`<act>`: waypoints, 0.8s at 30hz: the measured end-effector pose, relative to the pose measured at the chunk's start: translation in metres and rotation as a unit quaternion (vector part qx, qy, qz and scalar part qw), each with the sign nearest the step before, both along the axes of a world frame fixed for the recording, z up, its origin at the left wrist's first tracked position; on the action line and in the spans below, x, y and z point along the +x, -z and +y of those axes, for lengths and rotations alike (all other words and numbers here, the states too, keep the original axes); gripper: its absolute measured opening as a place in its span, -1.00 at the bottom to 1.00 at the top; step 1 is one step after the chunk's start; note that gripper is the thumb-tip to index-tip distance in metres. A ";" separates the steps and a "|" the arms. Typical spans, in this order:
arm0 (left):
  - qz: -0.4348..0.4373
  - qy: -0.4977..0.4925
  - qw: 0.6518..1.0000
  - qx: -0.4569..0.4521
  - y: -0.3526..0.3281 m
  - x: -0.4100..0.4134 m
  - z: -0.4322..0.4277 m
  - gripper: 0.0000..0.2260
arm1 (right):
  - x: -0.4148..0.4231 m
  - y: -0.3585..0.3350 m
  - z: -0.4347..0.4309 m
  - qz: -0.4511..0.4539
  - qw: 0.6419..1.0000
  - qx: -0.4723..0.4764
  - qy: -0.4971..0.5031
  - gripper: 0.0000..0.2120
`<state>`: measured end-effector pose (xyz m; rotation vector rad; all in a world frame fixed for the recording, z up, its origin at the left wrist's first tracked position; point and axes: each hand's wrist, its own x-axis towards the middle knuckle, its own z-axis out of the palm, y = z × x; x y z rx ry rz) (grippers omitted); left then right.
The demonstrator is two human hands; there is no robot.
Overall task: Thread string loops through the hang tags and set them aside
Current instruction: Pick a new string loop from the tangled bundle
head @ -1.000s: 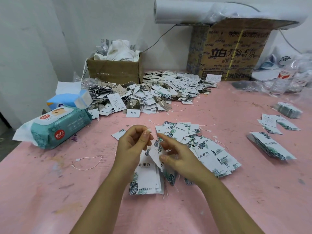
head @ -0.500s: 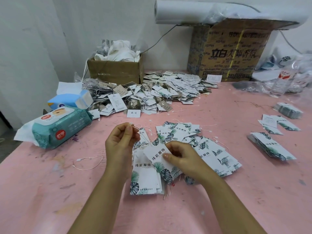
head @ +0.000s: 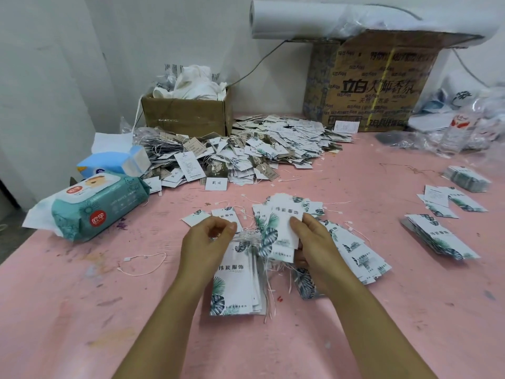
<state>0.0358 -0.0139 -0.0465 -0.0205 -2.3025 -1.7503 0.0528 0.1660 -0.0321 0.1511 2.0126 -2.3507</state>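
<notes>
On the pink table, my right hand (head: 314, 242) pinches a white hang tag (head: 284, 222) with green leaf print, thumb on its face, above a spread of similar tags (head: 355, 250). My left hand (head: 205, 242) has its fingers curled, pinching a thin white string at the top of a neat stack of tags (head: 237, 283) that lies below both hands. Loose string ends (head: 269, 280) trail beside that stack. What the left fingers hold is mostly hidden.
A loose string loop (head: 142, 265) lies to the left. A teal wipes pack (head: 93, 209) and a blue tissue pack (head: 114, 164) sit far left. A large tag heap (head: 246, 151) lies before two cardboard boxes (head: 188, 113). More tag stacks (head: 440, 236) rest at right.
Both hands have dropped toward the table. The right hand moved the tag forward and to the right over the spread; the left hand came down to the top of the stack.
</notes>
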 end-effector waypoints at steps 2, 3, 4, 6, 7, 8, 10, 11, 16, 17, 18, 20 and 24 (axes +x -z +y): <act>0.005 0.005 0.999 -0.046 0.000 0.002 0.002 -0.88 | -0.003 0.002 0.001 -0.027 0.998 -0.043 0.035 -0.80; 0.003 0.005 0.997 -0.071 0.000 0.002 0.002 -0.88 | -0.004 0.002 0.002 -0.037 0.996 -0.061 0.050 -0.77; -0.003 0.007 0.995 -0.097 0.001 0.002 0.002 -0.91 | -0.005 0.002 0.004 -0.045 0.995 -0.070 0.056 -0.77; -0.023 0.004 0.988 -0.153 0.001 0.001 0.002 -0.95 | -0.004 0.001 0.004 -0.052 0.995 -0.076 0.048 -0.89; -0.037 0.000 0.983 -0.180 0.002 0.001 0.002 -0.95 | -0.003 0.000 0.002 -0.054 0.994 -0.081 0.042 -0.94; -0.051 -0.004 0.978 -0.203 0.002 0.002 0.002 -0.93 | -0.003 -0.001 0.002 -0.054 0.994 -0.089 0.042 -0.86; -0.068 -0.006 0.971 -0.230 0.001 0.003 0.003 -0.91 | -0.003 -0.002 0.000 -0.046 0.992 -0.105 0.043 -0.63; -0.069 -0.003 0.970 -0.234 0.000 0.003 0.003 -0.91 | -0.003 -0.002 0.000 -0.043 0.993 -0.105 0.043 -0.53; -0.065 0.016 0.967 -0.247 0.001 0.004 0.004 -0.87 | -0.004 0.000 -0.002 -0.029 0.994 -0.096 0.053 -0.32; -0.064 0.018 0.966 -0.248 0.001 0.004 0.004 -0.86 | -0.004 0.001 -0.002 -0.022 0.993 -0.100 0.055 -0.33; -0.061 0.019 0.967 -0.247 0.001 0.004 0.005 -0.85 | -0.004 0.001 -0.002 -0.017 0.993 -0.103 0.056 -0.37; -0.046 0.019 0.971 -0.233 0.002 0.003 0.004 -0.86 | -0.004 0.002 -0.001 -0.007 0.994 -0.087 0.061 -0.51; 0.000 0.019 0.982 -0.188 -0.001 0.002 0.005 -0.88 | -0.001 0.005 -0.002 0.067 0.989 0.126 0.035 -0.76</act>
